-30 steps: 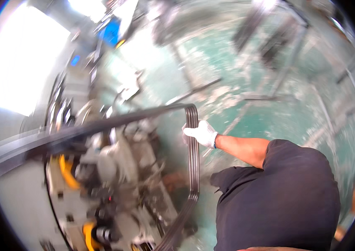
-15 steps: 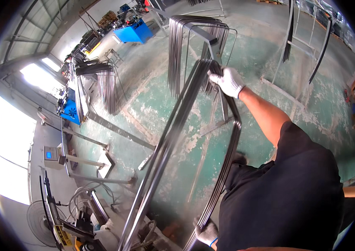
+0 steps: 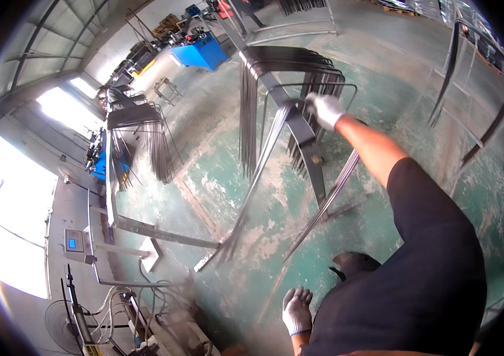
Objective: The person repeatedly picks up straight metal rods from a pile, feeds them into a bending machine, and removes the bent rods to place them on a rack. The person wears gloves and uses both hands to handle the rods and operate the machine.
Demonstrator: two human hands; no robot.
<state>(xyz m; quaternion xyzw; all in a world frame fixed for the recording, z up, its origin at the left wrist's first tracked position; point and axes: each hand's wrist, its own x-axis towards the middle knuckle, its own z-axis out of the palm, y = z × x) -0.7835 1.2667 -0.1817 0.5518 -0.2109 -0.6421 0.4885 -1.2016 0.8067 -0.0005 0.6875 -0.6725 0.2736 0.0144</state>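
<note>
My right hand (image 3: 325, 111), in a white knit glove, grips the top of a bundle of bent metal rods (image 3: 271, 147). The bundle lies over the sloping beam of a metal rack (image 3: 300, 133), and its long legs hang down on both sides, blurred. Farther up the same beam hang several more bent metal rods (image 3: 287, 57); one loop stands apart, near my right fingers. My left hand (image 3: 297, 310), gloved as well, is low in front of my body. It holds nothing, its fingers loosely curled and apart.
A second rack at the left carries more bent rods (image 3: 139, 115), its base bar reaching along the floor. A digital display box (image 3: 75, 242) and a fan (image 3: 62, 326) stand at lower left. Another rack (image 3: 471, 89) is at the right, a blue machine (image 3: 201, 53) at the back.
My right hand has brought the bundle forward onto the rack beam. My left hand has let go of the rods' lower end, and the legs have swung down away from me.
</note>
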